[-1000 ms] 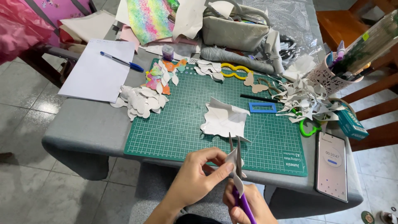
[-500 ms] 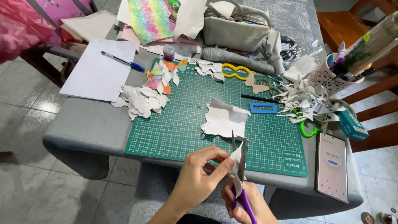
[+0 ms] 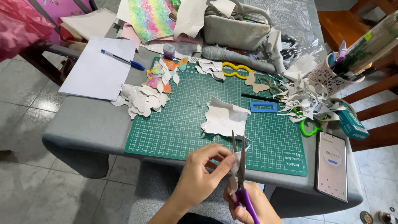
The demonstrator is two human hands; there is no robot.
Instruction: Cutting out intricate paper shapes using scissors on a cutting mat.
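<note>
Our left hand [image 3: 203, 174] pinching a small white paper piece [image 3: 236, 164], our right hand [image 3: 248, 205] gripping purple-handled scissors [image 3: 240, 182], blades cutting it, above the green cutting mat [image 3: 186, 120]

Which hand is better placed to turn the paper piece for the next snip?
Left, probably. The left hand already pinches the small white paper piece, while the right hand is occupied gripping the purple-handled scissors.

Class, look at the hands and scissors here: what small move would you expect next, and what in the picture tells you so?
Probably a short snip while the left hand turns the small white paper piece. The right hand holds the purple-handled scissors with blades upright and slightly parted against that piece, pinched in the left fingers above the near edge of the green cutting mat.
</note>
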